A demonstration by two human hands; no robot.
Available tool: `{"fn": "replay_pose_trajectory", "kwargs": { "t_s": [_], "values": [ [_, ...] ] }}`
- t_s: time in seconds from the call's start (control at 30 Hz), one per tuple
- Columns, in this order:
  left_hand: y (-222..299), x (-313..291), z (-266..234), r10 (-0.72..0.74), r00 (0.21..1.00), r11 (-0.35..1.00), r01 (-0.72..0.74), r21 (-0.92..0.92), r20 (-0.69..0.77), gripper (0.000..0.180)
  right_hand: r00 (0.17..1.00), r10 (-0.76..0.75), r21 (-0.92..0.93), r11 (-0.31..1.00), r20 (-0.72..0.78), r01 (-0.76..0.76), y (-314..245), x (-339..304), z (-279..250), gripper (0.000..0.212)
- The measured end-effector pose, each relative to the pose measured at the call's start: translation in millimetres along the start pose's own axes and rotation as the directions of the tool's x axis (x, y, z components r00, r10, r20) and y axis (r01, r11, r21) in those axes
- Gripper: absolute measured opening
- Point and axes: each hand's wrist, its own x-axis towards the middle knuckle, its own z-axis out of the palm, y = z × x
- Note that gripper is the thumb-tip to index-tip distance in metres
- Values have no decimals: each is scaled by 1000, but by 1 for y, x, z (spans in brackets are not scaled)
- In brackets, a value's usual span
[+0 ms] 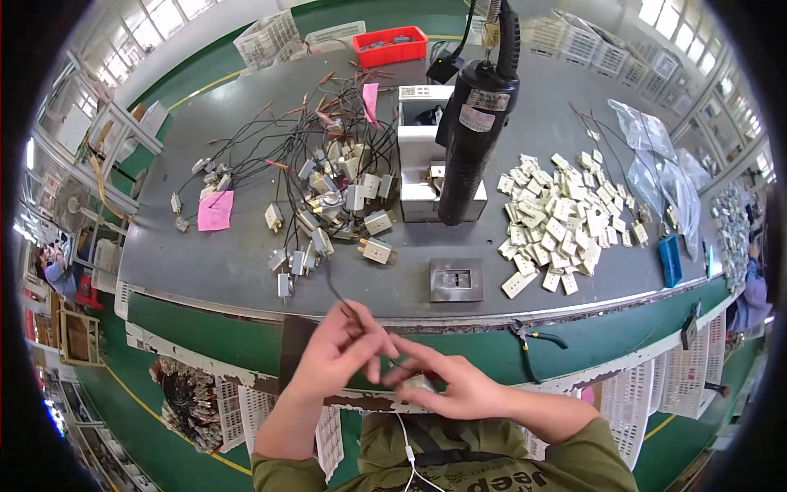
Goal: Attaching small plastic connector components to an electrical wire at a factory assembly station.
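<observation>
My left hand [344,351] pinches a thin black cable [334,287] near the table's front edge. Close beside it, my right hand [451,384] is closed around a small pale connector [420,382], mostly hidden by the fingers; the cable appears to run between both hands. Beyond my hands lies a tangled heap of cabled grey and cream connectors [328,197]. To the right spreads a pile of cream plastic shells [557,217]. A metal block with a slot [457,280] rests on the table just ahead.
A black cylindrical power tool [475,139] hangs over a white and grey stand [420,152]. Yellow-and-black pliers [533,344] lie on the green front ledge. A red bin [390,47] stands at the back, a blue tray [670,261] and plastic bags [648,131] at the right.
</observation>
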Motion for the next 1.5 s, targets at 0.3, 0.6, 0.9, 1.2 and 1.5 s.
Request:
{"fn": "replay_pose_trajectory", "kwargs": {
  "t_s": [0.3,0.6,0.9,1.2,1.5],
  "values": [
    [-2,29,-43,255,865,967,-221,128,-432,24,991,-60,-681,732,-117,-36,9,-27,-33,39],
    [-13,32,-64,429,765,811,-561,-168,-481,21,930,-50,-526,835,-363,-161,19,-46,-60,36],
    [-20,17,-49,310,904,937,-343,-69,-295,28,933,-218,-685,727,-285,-39,21,-32,-70,44],
    [-26,14,-47,271,891,786,-424,-450,-365,32,886,-257,-588,809,-386,-22,25,-30,-71,51],
    [-30,11,-18,288,954,922,-300,-246,-86,38,952,-28,-179,984,-304,-28,27,-32,-62,50]
  ]
}}
